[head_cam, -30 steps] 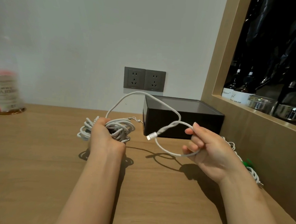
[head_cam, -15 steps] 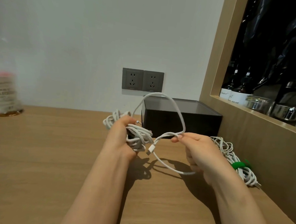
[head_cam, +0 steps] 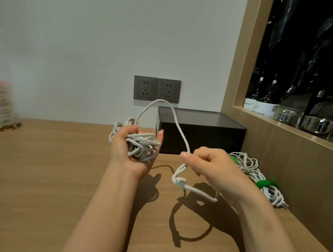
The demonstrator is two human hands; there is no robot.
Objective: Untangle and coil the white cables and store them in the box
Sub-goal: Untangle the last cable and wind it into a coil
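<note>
Left hand [head_cam: 129, 149] cupping tangled white cable wad [head_cam: 141, 145] palm-up, fingers curling round it, frame centre, above bench [head_cam: 43, 177]. Right hand [head_cam: 212, 164] pinching free tail [head_cam: 180, 134] arcing up from wad, connector end dangling below fist. Step: untangling, coiling not started. Next: feeding tail back through loops. Needs slack; yanking likely tightening knot. Black box [head_cam: 200, 131] behind, looking closed. Tied cables [head_cam: 255, 174] lying at its right.

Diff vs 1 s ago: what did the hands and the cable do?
The left hand turned palm up and carried the tangled cable bundle right, toward the black box. The right hand went from a loose, open-fingered hold on the loop to a curled grip on the strand; the connector end now dangles below it. Unchanged: black box, green-tied bundle by the wall.
</note>
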